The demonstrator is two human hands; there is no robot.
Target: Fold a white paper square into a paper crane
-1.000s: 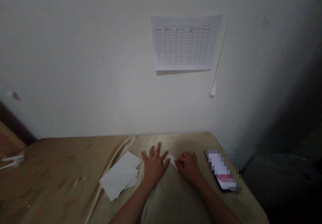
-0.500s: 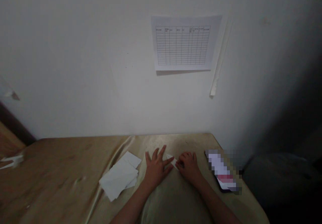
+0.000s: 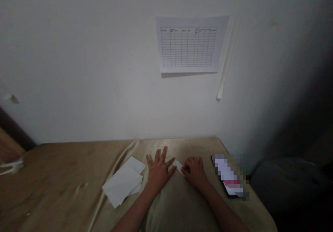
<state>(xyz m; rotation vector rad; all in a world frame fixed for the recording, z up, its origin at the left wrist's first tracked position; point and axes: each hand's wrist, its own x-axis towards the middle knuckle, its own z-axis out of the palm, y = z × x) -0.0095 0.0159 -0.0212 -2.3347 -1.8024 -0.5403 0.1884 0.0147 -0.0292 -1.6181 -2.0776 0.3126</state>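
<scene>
A small white piece of paper (image 3: 179,165) lies on the tan cloth-covered table (image 3: 65,176), mostly hidden between my two hands. My left hand (image 3: 159,171) lies flat on it with fingers spread, pressing it down. My right hand (image 3: 194,171) rests at the paper's right end with its fingers curled, pinching the edge. A loose stack of white paper sheets (image 3: 124,184) sits just left of my left hand.
A phone (image 3: 229,176) with a lit screen lies at the table's right edge. A printed grid sheet (image 3: 189,44) hangs on the white wall, with a white strip (image 3: 227,61) beside it. A white object (image 3: 11,166) lies at the far left. Right of the table is dark.
My left hand slid slightly right over the paper half a second ago and has moved back left with fingers spread. My right hand has stayed in place.
</scene>
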